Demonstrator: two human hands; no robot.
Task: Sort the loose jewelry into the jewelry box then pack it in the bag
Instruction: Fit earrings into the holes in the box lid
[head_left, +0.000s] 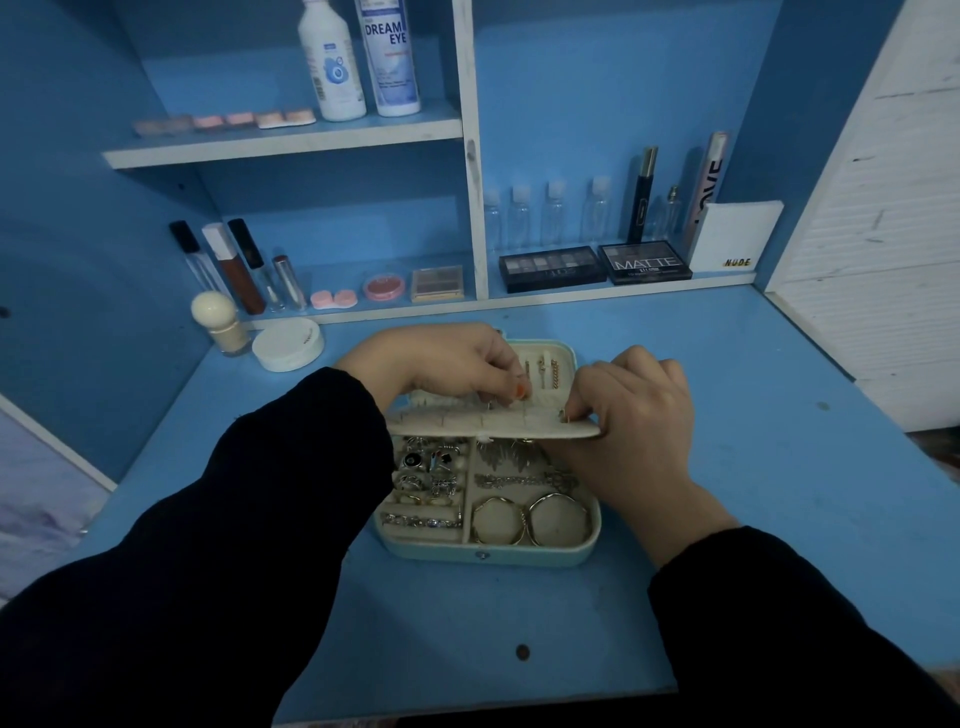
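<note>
A: Box where?
B: Jewelry box (483, 556) mid-frame on the blue bench (727, 467), lid open. Left grip (467, 364) pinches a tiny stud (521, 393) (probably, too small to be sure) over the cream flap (493, 423). Right grip (634, 410) pinches the flap's right end.
A: Handling?
B: Flap looks soft and padded, so hold its edge. Studs light, slippery. Bangles (498, 519) rigid metal hoops.

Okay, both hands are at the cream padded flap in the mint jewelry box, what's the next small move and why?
Probably seat the small piece the left hand pinches into the cream padded flap; the right hand steadies its right edge.
</note>
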